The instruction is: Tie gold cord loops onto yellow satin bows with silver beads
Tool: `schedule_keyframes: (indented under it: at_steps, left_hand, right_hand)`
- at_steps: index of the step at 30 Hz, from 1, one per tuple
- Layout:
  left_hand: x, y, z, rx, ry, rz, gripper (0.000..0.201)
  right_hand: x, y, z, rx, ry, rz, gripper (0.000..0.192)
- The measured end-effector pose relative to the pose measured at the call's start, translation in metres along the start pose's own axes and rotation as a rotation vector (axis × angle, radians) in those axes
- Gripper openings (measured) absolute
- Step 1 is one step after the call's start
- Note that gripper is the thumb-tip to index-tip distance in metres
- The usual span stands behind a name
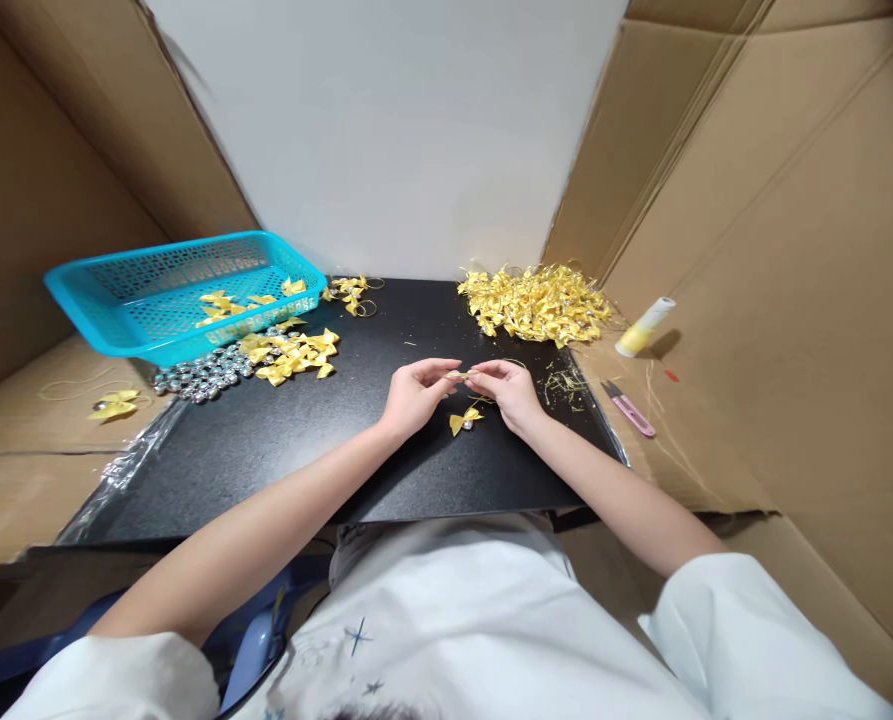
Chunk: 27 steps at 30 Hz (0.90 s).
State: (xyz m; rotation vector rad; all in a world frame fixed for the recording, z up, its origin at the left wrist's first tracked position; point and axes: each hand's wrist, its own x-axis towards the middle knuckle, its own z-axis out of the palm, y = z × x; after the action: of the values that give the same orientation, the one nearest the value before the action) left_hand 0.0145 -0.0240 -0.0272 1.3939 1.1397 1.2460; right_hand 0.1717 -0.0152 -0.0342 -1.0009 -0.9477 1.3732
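A small yellow ribbon piece (462, 376) is pinched between the two hands just above the black tabletop (341, 440), close to its middle. The left hand (414, 392) has its fingers (440, 368) closed on one end, and the right hand (511, 390) has its fingers (485, 374) closed on the other end, so both grasp the same little strip, with the fingertips nearly meeting. It is too small to make out how it is folded.

Directly beneath the fingers, on the tabletop, lies a finished yellow bow (465, 420) with a small silvery bead at its knot; it sits between the two wrists, touching neither hand as far as I can tell.

Beyond the right fingers, towards the far edge, is a big heap of yellow bows (536, 302) with thin gold thread loops. Further out on the right side, off the black surface on the cardboard, lie pink snips (629, 408) and a yellow-and-white tube (645, 327), well apart from the hand.

To the left of the left fingers is a loose scatter of yellow ribbon pieces (292, 355), and just past it a cluster of silver bells (204, 375). A turquoise basket (108, 310) rests partly over them, holding a few yellow pieces. A single bow (116, 404) lies far out left on the cardboard. Cardboard walls (776, 250) enclose the spot.
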Motion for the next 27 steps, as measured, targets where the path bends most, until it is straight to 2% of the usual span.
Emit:
schedule_keyframes:
  at_steps: [8, 17, 27]
  left_hand:
    - [-0.002, 0.0015, 0.0028, -0.065, -0.008, 0.003, 0.04]
    - [0.0021, -0.0039, 0.0021, -0.098, 0.106, -0.032, 0.029]
    - [-0.0006, 0.0028, 0.0048, -0.144, 0.061, -0.035, 0.034]
  right_hand:
    - [0.0009, 0.0009, -0.0011, 0.027, 0.011, 0.012, 0.035]
    - [-0.0012, 0.0029, 0.0017, 0.079, 0.022, 0.043, 0.032]
    - [-0.0026, 0.0045, 0.0038, 0.109, 0.032, 0.069, 0.034]
